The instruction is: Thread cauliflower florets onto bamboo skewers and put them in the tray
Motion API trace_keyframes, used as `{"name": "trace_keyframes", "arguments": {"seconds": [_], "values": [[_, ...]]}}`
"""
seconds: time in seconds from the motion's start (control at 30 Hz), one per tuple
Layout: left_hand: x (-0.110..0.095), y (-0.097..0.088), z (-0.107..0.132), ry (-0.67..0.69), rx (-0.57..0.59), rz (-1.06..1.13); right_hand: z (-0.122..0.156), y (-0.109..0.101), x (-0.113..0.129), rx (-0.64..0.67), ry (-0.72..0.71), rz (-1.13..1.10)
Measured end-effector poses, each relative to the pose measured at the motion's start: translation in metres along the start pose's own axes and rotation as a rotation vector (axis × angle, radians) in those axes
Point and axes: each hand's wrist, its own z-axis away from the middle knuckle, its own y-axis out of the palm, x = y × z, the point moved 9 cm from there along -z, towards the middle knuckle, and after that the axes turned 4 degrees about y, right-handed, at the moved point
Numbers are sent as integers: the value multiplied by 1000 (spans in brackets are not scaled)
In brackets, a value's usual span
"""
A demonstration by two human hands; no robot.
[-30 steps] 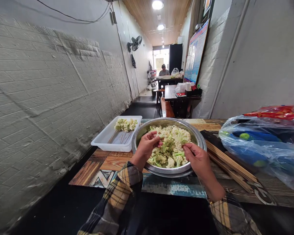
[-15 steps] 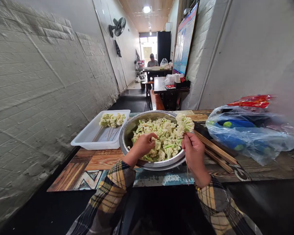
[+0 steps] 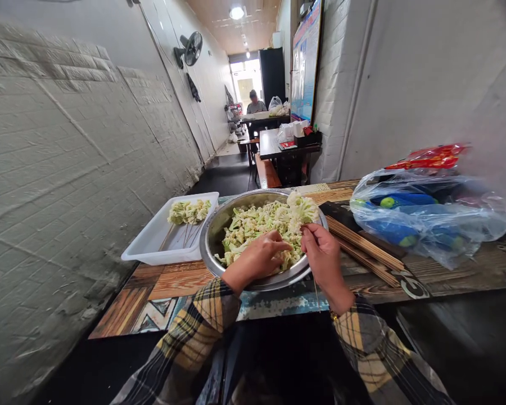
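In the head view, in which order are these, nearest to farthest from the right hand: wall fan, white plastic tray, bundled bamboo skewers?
From the right hand:
1. Bundled bamboo skewers, immediately right.
2. White plastic tray, left, beyond the steel bowl.
3. Wall fan, far back, left wall.

Bowl (image 3: pixel 208 247) btwn tray (image 3: pixel 152 244) & bare skewers (image 3: pixel 375 247)

All 3 on front tbl (image 3: pixel 177 281). Cauliflower florets (image 3: pixel 253 220) in bowl; skewered cauliflower (image 3: pixel 189 212) at tray's far end. L hand (image 3: pixel 259 256) over bowl's near side; R hand (image 3: pixel 324 250) on cauliflower skewer (image 3: pixel 302 209), by bowl's R rim. Plastic bag (image 3: pixel 430 216) R of bare skewers. Behind: 2nd tbl (image 3: pixel 270 143), then person (image 3: pixel 256 106) behind far tbl (image 3: pixel 265 120). Wall fan (image 3: pixel 193 49) L, poster (image 3: pixel 304 67) R.
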Motion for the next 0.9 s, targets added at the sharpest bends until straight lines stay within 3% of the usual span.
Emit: {"name": "trace_keyframes", "arguments": {"seconds": [0.1, 0.27, 0.4, 0.53, 0.7, 0.9], "values": [[4, 3, -1, -29, -10, 68, 0, 0, -1, 8, 3, 13], [40, -29, 7, -228, -338, 365, 0, 1, -3, 39, 23, 5], [62, -39, 22, -351, -526, 877, 1, 12, -4, 175, 46, 29], [68, -49, 36, -366, -693, 1015, 6, 28, 3, 374, -25, 201], [77, -47, 48, -431, -790, 1112, 15, 46, 10, 584, -114, 324], [74, -44, 49, -365, -796, 1294, 21, 53, 6, 662, -110, 403]]}}
